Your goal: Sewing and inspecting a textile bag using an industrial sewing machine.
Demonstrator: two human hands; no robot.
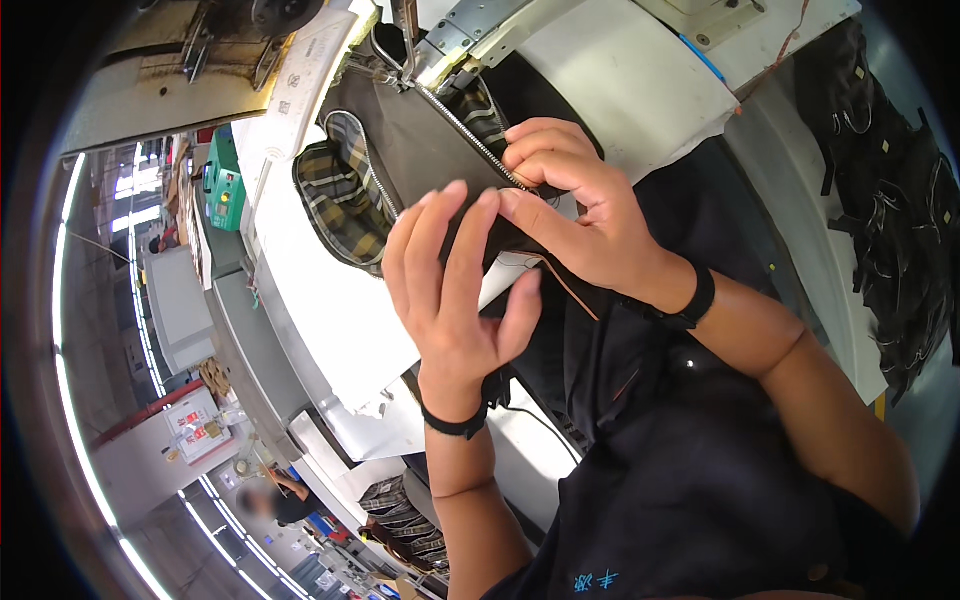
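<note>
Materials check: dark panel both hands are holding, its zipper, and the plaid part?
Dark panel: looks like matte brown woven fabric or faux leather; no sheen, texture too fine to settle. Zipper: silvery glinting teeth suggest metal. Plaid lining: soft woven cloth, folds loosely. Left hand and right hand pinch the panel's edge.

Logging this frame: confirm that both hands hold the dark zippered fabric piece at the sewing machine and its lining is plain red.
The lining is wrong. In the head view it is a yellow-and-dark plaid lining, not plain red. The rest stands: the left hand and right hand both hold the dark fabric piece with its zipper at the sewing machine.
</note>
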